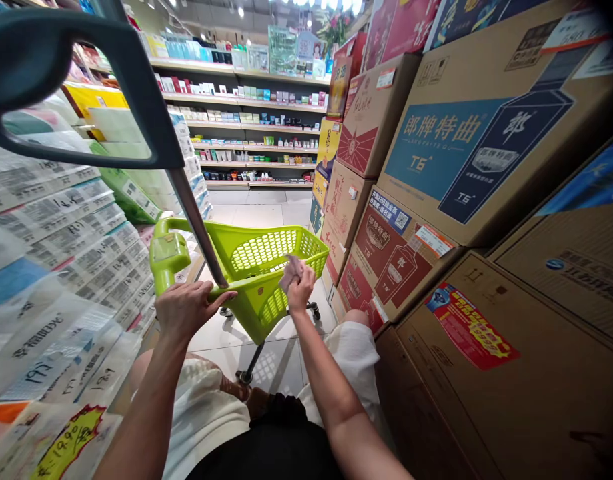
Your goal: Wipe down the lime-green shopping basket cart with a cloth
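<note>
Grasping the rim of a lime-green perforated plastic shopping cart (249,305), the left hand (186,308) sits beside a slim metal pole (199,230); the right hand (300,291) pinches a crumpled greyish-pink cloth (291,269) at the cart's side. The cart stands between plastic-wrapped white packs (86,241) and stacked brown cardboard boxes (416,193).

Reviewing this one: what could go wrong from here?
1. The cart stands on casters, so it might roll if the right hand, holding a cloth, presses on it, though the left hand grips its rim.
2. Cartons are stacked high close to the right knee; a bump could shift them.
3. The gray handle looms near the camera; leaning forward might knock it.
</note>
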